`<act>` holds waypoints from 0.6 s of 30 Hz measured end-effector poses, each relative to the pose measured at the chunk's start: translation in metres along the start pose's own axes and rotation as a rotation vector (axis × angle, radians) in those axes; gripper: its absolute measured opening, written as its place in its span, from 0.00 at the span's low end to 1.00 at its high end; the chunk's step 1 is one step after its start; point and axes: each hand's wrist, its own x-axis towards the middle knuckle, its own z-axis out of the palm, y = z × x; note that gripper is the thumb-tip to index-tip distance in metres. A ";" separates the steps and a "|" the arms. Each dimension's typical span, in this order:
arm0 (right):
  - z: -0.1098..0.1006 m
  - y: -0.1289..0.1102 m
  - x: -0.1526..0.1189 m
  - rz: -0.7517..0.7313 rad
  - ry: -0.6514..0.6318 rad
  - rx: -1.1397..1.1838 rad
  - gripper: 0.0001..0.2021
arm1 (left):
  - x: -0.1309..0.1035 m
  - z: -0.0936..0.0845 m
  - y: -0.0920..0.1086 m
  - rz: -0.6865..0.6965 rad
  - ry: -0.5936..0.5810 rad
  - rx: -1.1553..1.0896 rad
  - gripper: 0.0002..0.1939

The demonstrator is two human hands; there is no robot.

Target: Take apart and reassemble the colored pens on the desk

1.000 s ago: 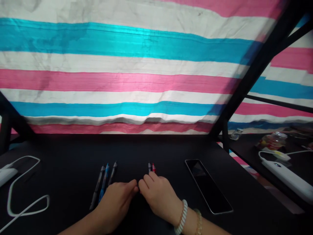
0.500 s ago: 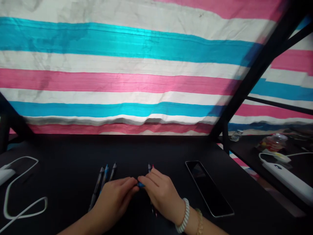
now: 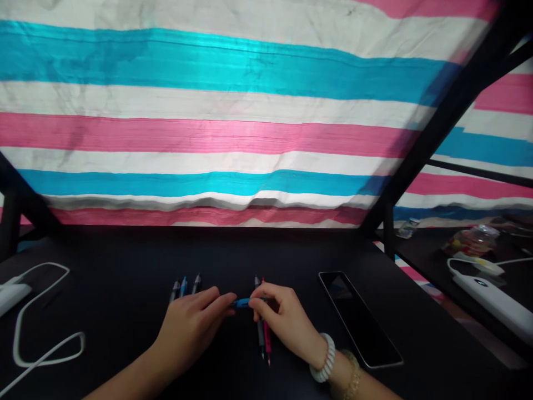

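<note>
Between my two hands lies a blue pen (image 3: pixel 242 303), held sideways just above the black table. My left hand (image 3: pixel 194 322) pinches its left end, and my right hand (image 3: pixel 283 316) grips it from the right with thumb and fingers. Beneath my right hand, a dark grey pen (image 3: pixel 261 335) and a pink pen (image 3: pixel 267 340) lie side by side, partly covered. Beyond my left hand show the upper ends of a black pen (image 3: pixel 175 290), another blue pen (image 3: pixel 184 286) and a grey pen (image 3: pixel 197 283); the hand hides the rest of them.
A smartphone (image 3: pixel 358 316) lies right of my right hand. At the left is a white cable (image 3: pixel 20 316) leading to a white device (image 3: pixel 14 297). On a side table at right are a white power bank (image 3: pixel 493 303) and a clear jar (image 3: pixel 474 239). Striped sheeting hangs behind.
My hands have drawn slightly apart, so more of the blue pen shows between them. My right hand has shifted, uncovering more of the grey and pink pens.
</note>
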 end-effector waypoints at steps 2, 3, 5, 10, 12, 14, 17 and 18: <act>0.001 -0.001 -0.001 0.017 0.039 -0.006 0.03 | 0.000 0.000 0.000 0.000 -0.024 -0.026 0.12; 0.001 -0.001 -0.001 0.024 0.056 -0.009 0.01 | -0.001 0.000 -0.001 -0.001 -0.043 -0.041 0.12; 0.001 -0.001 -0.002 0.027 0.073 -0.014 0.02 | -0.001 0.000 -0.001 -0.004 -0.073 -0.058 0.12; -0.001 0.000 -0.001 0.022 0.029 0.051 0.09 | -0.001 -0.001 -0.002 -0.025 -0.048 -0.035 0.11; -0.003 0.001 0.000 0.037 -0.005 0.088 0.13 | -0.001 -0.002 -0.003 -0.023 -0.034 -0.024 0.11; -0.004 0.002 0.001 0.048 -0.024 0.106 0.20 | -0.002 -0.002 -0.003 -0.018 -0.025 -0.010 0.11; -0.005 0.001 0.002 0.031 0.000 0.108 0.13 | -0.002 -0.002 -0.003 -0.020 -0.013 0.010 0.11; -0.005 0.001 0.002 0.020 0.009 0.113 0.09 | -0.002 -0.003 -0.003 -0.024 -0.009 0.013 0.11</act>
